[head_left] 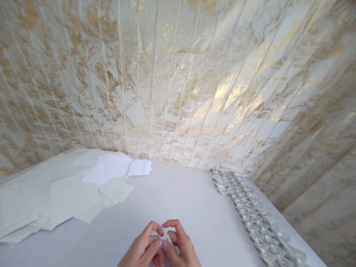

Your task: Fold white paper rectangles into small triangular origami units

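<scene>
Both my hands meet at the bottom middle of the view over a white table (178, 200). My left hand (144, 248) and my right hand (180, 246) pinch a small folded piece of white paper (165, 237) between thumbs and fingertips. Most of the piece is hidden by my fingers. The hands are close to the table's near edge.
Loose white paper sheets (83, 193) lie spread over the left part of the table. A long row of several folded white paper pieces (250, 211) runs along the right edge. A cream and gold patterned curtain (178, 81) hangs behind the table.
</scene>
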`<state>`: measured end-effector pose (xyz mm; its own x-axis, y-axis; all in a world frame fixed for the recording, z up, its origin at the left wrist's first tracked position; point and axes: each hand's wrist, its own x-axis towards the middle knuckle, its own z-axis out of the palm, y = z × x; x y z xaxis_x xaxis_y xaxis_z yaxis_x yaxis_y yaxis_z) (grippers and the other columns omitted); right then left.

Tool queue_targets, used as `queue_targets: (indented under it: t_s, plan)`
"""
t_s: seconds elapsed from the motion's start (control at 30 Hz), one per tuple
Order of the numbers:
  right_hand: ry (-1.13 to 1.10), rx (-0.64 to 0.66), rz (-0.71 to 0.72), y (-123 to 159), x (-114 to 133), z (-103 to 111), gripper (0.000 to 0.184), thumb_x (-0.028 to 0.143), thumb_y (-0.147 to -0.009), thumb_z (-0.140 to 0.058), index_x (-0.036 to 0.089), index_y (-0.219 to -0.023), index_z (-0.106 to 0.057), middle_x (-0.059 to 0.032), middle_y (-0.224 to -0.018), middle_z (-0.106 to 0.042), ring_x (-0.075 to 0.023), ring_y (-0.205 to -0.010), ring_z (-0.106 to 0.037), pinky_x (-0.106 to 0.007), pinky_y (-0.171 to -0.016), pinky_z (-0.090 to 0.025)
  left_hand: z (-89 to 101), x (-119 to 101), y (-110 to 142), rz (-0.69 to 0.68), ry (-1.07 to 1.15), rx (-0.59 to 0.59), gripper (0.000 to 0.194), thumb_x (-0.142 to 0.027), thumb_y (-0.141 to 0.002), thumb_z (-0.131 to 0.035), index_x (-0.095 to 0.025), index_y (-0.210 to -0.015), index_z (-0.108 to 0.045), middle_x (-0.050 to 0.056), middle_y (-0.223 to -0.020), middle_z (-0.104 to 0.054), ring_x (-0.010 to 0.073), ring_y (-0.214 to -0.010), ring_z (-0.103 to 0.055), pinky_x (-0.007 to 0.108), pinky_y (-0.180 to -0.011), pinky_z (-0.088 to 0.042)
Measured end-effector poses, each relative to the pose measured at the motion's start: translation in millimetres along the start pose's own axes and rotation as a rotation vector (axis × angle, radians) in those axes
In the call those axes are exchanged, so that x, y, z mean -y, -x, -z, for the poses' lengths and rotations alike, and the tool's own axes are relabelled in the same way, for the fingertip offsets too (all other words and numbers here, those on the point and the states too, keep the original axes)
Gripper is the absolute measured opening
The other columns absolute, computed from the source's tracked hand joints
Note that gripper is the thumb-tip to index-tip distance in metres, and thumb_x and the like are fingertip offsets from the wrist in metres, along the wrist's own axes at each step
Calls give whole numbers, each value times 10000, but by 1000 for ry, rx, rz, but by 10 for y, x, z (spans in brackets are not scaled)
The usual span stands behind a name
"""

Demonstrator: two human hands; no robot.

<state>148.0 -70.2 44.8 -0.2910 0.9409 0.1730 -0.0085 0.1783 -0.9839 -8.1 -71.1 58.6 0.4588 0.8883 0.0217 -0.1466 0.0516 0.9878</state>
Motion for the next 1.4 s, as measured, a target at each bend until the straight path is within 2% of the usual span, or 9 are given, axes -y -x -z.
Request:
queue_targets:
  t_s: [0.13, 0.33, 0.43, 0.57, 0.7, 0.9, 1.1, 1.3, 1.4]
  plan:
    - [-66, 46, 8, 13, 56, -42, 358, 549, -937, -537, 223, -1064, -465, 38, -586, -624, -144, -496, -565, -255, -551, -421, -7, -15, 13, 10, -14, 19, 450, -666, -914, -477, -220, -976, -462, -36, -614, -584, 151, -593, -542, 258, -624, -427]
    - [31, -98, 58, 11, -100, -27, 381, 554, -930, -538, 219, -1097, -464, 76, -559, -543, -125, -480, -506, -232, -523, -373, 32, -6, -17, -22, -28, 4, 470, -692, -909, -450, -227, -978, -466, -40, -625, -579, 155, -615, -543, 252, -629, -421]
    - [62, -157, 55, -1, -122, 51, 345, 541, -940, -524, 215, -1053, -509, 55, -639, -530, -131, -576, -513, -241, -587, -412, 47, -22, -18, -30, -75, -64, 445, -683, -917, -443, -242, -967, -473, -43, -651, -586, 158, -648, -540, 253, -666, -423]
    - [101, -141, 10, -7, -92, 134, 314, 504, -949, -521, 195, -916, -562, 11, -728, -569, -147, -662, -545, -249, -636, -438, 40, -57, 8, -39, -147, -143, 409, -660, -922, -460, -256, -973, -502, -49, -677, -583, 163, -674, -553, 247, -692, -427]
    - [202, -141, 30, 3, -79, 142, 274, 433, -958, -529, 179, -911, -619, -25, -785, -627, -162, -712, -577, -260, -677, -448, 24, -51, 21, 2, -124, -176, 458, -699, -871, -512, -256, -988, -529, -17, -801, -608, 191, -789, -611, 262, -783, -457]
    - [411, -140, 162, 8, -51, 150, 132, 264, -965, -506, 195, -979, -617, -40, -879, -651, -163, -754, -606, -252, -696, -482, 19, -2, 16, -5, -88, -134, 437, -675, -885, -516, -264, -1028, -471, 4, -890, -641, 194, -814, -611, 270, -793, -461]
    - [660, -118, 408, -11, 72, 146, 217, 237, -975, -490, 240, -1090, -673, -94, -974, -669, -237, -871, -608, -345, -780, -502, 64, 70, -1, -46, -194, -176, 417, -662, -892, -504, -256, -986, -522, -16, -816, -601, 177, -725, -578, 248, -724, -454]
    - [776, -114, 465, -17, 137, 110, 217, 296, -971, -506, 255, -1025, -713, -89, -871, -661, -239, -776, -581, -334, -681, -482, 62, 73, 3, -54, -246, -226, 351, -588, -905, -538, -241, -852, -547, -46, -698, -523, 164, -658, -530, 224, -641, -428]
    - [715, -149, 437, -22, 92, 118, 187, 270, -960, -541, 251, -909, -720, -61, -797, -662, -212, -722, -593, -314, -682, -466, 53, 20, 1, -102, -257, -272, 348, -576, -877, -592, -234, -813, -595, -15, -800, -595, 173, -717, -564, 225, -693, -440]
